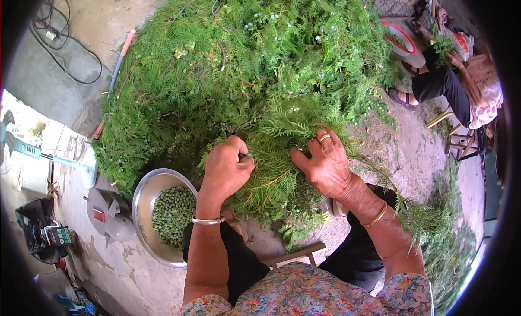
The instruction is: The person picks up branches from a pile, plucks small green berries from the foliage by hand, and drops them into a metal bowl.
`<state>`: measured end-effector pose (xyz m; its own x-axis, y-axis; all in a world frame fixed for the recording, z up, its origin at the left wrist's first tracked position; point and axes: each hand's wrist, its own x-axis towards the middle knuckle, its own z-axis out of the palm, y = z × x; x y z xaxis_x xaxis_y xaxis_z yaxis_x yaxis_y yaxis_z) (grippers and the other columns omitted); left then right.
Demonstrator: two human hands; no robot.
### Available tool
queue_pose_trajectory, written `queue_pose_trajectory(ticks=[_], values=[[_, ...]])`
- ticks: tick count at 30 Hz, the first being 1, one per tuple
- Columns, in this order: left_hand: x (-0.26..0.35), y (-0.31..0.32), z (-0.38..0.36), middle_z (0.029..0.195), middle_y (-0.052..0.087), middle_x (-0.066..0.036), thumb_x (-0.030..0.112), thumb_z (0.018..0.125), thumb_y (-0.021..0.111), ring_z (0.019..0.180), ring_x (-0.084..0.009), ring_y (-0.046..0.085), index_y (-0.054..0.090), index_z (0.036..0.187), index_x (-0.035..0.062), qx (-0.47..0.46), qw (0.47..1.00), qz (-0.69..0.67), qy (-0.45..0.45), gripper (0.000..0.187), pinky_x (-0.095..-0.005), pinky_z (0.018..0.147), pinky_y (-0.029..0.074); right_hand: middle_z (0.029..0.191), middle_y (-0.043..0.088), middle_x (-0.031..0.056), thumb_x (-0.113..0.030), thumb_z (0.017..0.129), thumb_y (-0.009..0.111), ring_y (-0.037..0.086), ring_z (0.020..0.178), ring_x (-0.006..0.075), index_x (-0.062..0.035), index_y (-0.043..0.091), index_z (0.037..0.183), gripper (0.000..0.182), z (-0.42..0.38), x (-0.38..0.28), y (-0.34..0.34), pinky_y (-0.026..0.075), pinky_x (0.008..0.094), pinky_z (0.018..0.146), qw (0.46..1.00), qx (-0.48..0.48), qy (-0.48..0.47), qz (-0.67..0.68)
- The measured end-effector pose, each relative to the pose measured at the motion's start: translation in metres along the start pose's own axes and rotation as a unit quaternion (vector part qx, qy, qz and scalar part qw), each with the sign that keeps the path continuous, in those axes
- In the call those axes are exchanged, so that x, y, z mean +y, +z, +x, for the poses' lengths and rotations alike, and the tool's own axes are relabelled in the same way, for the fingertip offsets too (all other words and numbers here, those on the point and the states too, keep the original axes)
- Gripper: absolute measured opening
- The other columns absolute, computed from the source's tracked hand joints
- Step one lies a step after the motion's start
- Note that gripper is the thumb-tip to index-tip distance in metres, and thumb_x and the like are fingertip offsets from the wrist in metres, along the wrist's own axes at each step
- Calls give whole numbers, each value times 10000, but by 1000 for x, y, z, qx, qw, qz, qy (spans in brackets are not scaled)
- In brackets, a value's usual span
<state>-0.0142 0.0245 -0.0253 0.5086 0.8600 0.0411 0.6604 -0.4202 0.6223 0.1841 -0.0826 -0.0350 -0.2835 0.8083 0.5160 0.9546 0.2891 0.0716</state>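
My left hand is closed in a pinch in front of the pile. A small dark bit shows between thumb and finger, too small to name for certain. To its right, my right hand is curled around a green conifer branch with flat, scaly sprays. The branch hangs between my hands and over my knees, and a trailing end runs down beside my right forearm. A metal bowl stands left of my left forearm, partly filled with small green cones.
A big heap of cut conifer branches lies ahead. Long-handled tool and fan are at left, beside a grey metal container. Another person sits at right near a red-rimmed basin. More greenery lies lower right.
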Motion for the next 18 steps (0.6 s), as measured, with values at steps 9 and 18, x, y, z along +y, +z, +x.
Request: queue_pose_trajectory(ticks=[9,18], values=[[-2,4,2,644,547,-135,36,710,656,574,-178,521,546,766,-58,4,999,-33,40,155,-318,549,420,678,504,124,-142,618,592,523,849,319,-57,594,813,212,-1,1,0,441,471,824,1000,-10,5,4],[2,8,4,642,589,-88,-55,734,544,475,-87,474,587,811,-12,120,939,-322,5,98,-230,394,360,690,525,125,-99,596,633,539,850,326,-76,597,831,239,0,11,-5,457,463,777,996,-52,69,16]])
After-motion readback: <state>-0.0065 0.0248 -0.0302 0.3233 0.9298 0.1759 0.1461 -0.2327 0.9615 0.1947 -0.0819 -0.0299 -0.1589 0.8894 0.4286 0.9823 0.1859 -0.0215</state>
